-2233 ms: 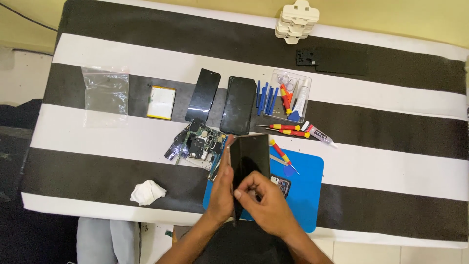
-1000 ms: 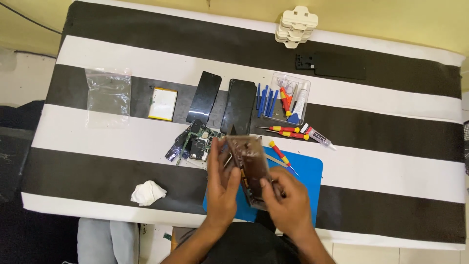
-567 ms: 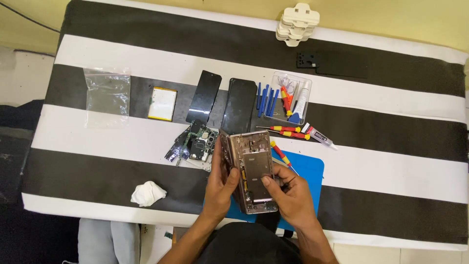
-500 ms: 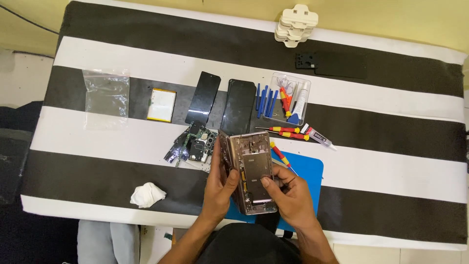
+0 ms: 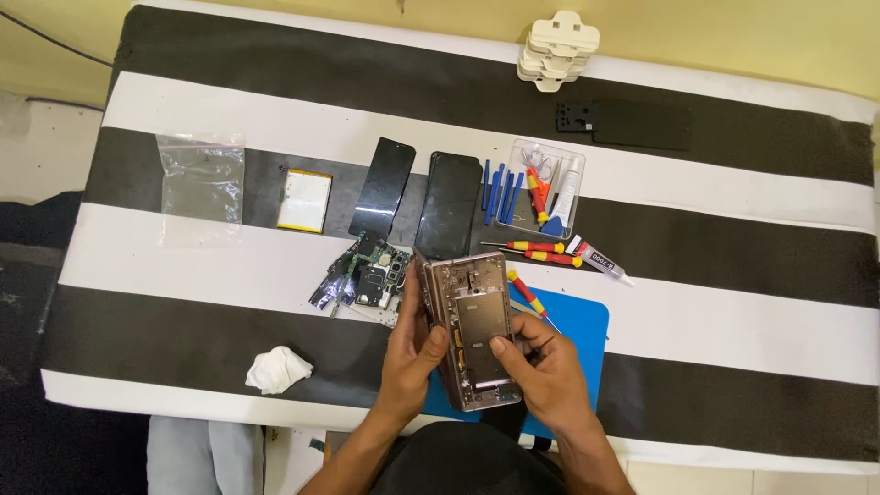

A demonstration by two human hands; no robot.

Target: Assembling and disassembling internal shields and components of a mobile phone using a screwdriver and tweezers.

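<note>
Rose-gold metal shows where the opened phone frame [image 5: 475, 330] faces up between the two hands, its inner plate and small parts exposed. Two seconds ago the same piece showed only a dark, flat face to the viewer; since then it has been turned over, and in the last half second it has barely shifted. The left hand [image 5: 410, 353] has its grip wrapped around the frame's left edge, thumb on the rim. The right hand [image 5: 541, 367] grasps the lower right side, thumb pressed on the inner plate. The frame is held just above the blue mat [image 5: 577, 330], which lies at the near edge of the table [image 5: 733, 266].

The table carries a cloth of broad black and white stripes. Beyond the hands lie a loose circuit board [image 5: 365, 280], two dark glass panels [image 5: 383, 188] [image 5: 448, 204], and a flat white battery [image 5: 304, 200]. A clear plastic bag [image 5: 202, 183] rests at the far left, a crumpled white tissue [image 5: 278, 368] near the front edge. To the right stand blue pry tools [image 5: 500, 192], a clear tray [image 5: 545, 188] of small tools, red-and-yellow screwdrivers [image 5: 536, 252], and a glue tube [image 5: 598, 261]. A black back cover [image 5: 632, 122] and a stack of white holders [image 5: 557, 50] lie at the far side, against a yellow wall [image 5: 733, 37].
</note>
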